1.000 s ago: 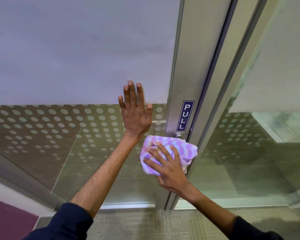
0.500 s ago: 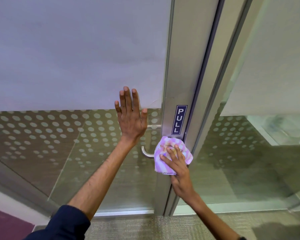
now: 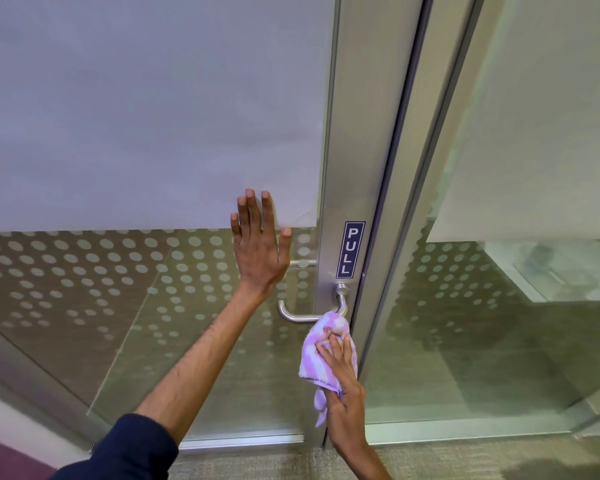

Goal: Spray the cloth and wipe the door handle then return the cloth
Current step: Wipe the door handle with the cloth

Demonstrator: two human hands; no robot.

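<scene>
Left hand (image 3: 259,252) is pressing flat against the glass door (image 3: 153,133) at frame centre, fingers (image 3: 253,209) spread and released, grasping nothing. Right hand (image 3: 343,393) at lower centre-right is clutching the purple-and-white striped cloth (image 3: 321,355), fingers clenching it. Cloth's upper end is touching the right end of the metal door handle (image 3: 298,317), just below the blue PULL sign (image 3: 350,249) on the door frame (image 3: 360,133). Dark sleeve (image 3: 125,448) is showing at lower left.
</scene>
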